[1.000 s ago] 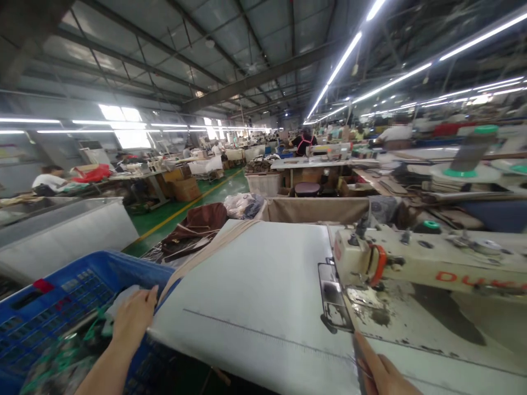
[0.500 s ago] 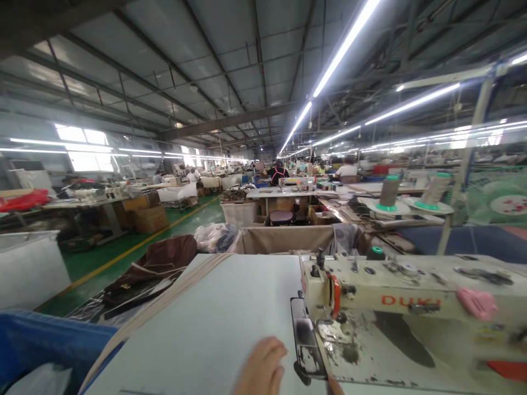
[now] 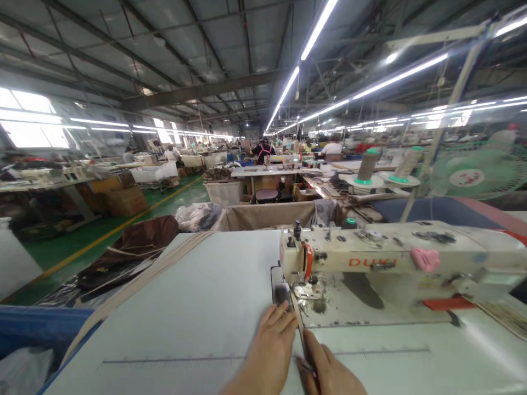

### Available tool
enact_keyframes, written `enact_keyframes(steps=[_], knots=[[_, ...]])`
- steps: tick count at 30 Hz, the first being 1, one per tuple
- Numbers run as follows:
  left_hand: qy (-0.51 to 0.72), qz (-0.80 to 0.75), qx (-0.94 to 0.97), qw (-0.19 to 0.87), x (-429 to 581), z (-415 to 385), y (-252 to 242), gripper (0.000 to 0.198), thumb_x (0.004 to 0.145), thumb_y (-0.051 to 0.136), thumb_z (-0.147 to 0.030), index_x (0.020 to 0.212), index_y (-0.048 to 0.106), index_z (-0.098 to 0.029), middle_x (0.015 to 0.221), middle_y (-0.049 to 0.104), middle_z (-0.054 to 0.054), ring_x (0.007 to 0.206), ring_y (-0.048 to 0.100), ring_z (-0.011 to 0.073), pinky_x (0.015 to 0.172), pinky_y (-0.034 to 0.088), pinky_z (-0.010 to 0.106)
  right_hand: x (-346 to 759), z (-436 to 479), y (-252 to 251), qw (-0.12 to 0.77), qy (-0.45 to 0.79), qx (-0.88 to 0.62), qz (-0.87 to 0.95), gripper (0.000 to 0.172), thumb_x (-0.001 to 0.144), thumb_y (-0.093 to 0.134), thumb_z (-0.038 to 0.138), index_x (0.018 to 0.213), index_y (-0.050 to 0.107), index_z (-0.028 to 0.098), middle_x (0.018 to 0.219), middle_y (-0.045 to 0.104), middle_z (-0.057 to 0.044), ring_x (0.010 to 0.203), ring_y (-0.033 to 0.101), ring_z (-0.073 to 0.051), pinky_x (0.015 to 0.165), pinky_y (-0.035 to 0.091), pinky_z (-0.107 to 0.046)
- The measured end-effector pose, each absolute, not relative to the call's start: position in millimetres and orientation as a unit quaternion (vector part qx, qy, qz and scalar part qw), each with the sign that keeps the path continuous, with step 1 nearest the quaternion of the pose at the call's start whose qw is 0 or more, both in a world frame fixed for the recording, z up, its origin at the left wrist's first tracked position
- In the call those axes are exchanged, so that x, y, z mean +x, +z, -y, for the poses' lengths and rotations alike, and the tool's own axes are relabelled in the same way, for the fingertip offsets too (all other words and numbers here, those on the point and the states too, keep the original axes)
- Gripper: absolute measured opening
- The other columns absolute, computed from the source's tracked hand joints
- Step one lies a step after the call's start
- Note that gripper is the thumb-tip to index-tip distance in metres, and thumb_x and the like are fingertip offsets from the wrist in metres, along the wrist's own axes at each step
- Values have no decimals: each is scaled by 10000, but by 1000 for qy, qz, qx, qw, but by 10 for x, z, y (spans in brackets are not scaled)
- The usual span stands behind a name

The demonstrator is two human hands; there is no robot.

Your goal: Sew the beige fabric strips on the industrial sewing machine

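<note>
A cream sewing machine [image 3: 370, 258] stands on a white table [image 3: 197, 307]. Both of my hands are at the table's near edge, in front of the needle. My left hand [image 3: 267, 348] lies flat with its fingers stretched out, their tips touching the dark needle plate [image 3: 280, 291]. My right hand [image 3: 331, 370] is closed in a pinch on a thin dark strip [image 3: 300, 329]. The strip runs from the hand up toward the presser foot [image 3: 302, 288]. My two hands lie close together on either side of the strip.
A blue crate [image 3: 37, 329] sits low at the left, beside a tan band [image 3: 135, 285] along the table's edge. A brown bag [image 3: 135, 241] lies beyond it. Behind the machine are thread cones [image 3: 366, 164] and a fan [image 3: 473, 175]. People work at distant benches.
My left hand left the blue crate and came right, onto the table by the needle plate. My right hand brought the strip up to the presser foot. The view swung right.
</note>
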State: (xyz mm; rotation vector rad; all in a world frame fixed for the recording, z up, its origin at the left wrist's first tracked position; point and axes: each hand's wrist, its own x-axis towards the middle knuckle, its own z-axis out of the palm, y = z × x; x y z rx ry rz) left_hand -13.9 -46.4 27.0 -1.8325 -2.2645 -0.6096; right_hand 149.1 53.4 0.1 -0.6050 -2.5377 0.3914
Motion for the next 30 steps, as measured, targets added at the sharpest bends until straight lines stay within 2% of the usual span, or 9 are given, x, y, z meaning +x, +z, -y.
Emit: enact_keyframes(steps=[4,9,11,14,16,19,23,26,30], knots=[[-201,761,-609,99,-83,512,320,443,1042,468,-159,1472,568,-190,1511,603,59,1483,490,242,1250,455,489,1576,-497,236,210,167,-235,934,512,978,491,221,1486,550,236,1196,776,-90,926,790,-221,754,618,-285],[-177,762,-611,123,-50,532,328,511,1084,473,-379,1536,481,-142,1593,511,96,1518,437,293,1250,445,511,1578,-505,397,183,257,-248,916,451,987,432,240,1394,627,251,1238,771,-75,1024,776,-227,861,615,-317],[-168,762,-611,131,-37,532,334,566,1083,470,-442,1553,453,-126,1606,490,107,1522,427,307,1255,435,509,1581,-545,411,195,296,-252,900,408,995,456,299,1339,668,243,1218,779,-78,1019,774,-221,894,610,-314],[-169,767,-605,131,-15,526,355,603,1078,473,-485,1555,448,-116,1608,489,111,1522,426,312,1256,432,504,1600,-651,411,225,312,-263,885,375,992,490,387,1246,722,237,1146,796,-77,943,777,-216,866,618,-308],[-180,770,-599,128,-6,525,367,560,1081,475,-452,1536,478,-126,1588,517,105,1511,445,302,1259,427,496,1625,-755,408,255,276,-274,885,372,989,481,398,1206,739,241,1116,800,-73,885,774,-216,823,623,-313],[-194,763,-603,127,-16,535,358,433,1077,464,-273,1487,547,-160,1535,581,76,1486,482,261,1272,408,466,1681,-949,407,288,188,-291,893,368,1008,456,403,1196,736,257,1079,800,-59,810,765,-211,741,614,-313],[-194,749,-621,124,-57,556,315,501,989,441,-68,1457,583,-180,1505,613,41,1485,483,220,1283,381,416,1770,-1188,375,305,74,-304,899,355,1022,466,388,1220,717,234,1070,795,-67,808,765,-213,670,582,-295],[-196,753,-619,106,-73,565,303,557,952,437,-34,1472,570,-182,1515,604,39,1502,460,202,1299,350,400,1818,-1279,294,334,20,-320,886,352,1020,469,374,1220,707,209,1080,788,-80,820,761,-217,662,562,-292],[-179,756,-623,85,-71,579,306,616,937,422,-30,1530,505,-179,1589,526,40,1547,390,208,1311,320,403,1839,-1295,210,351,24,-328,877,344,1014,458,378,1182,698,199,1050,787,-66,818,757,-218,684,556,-299]])
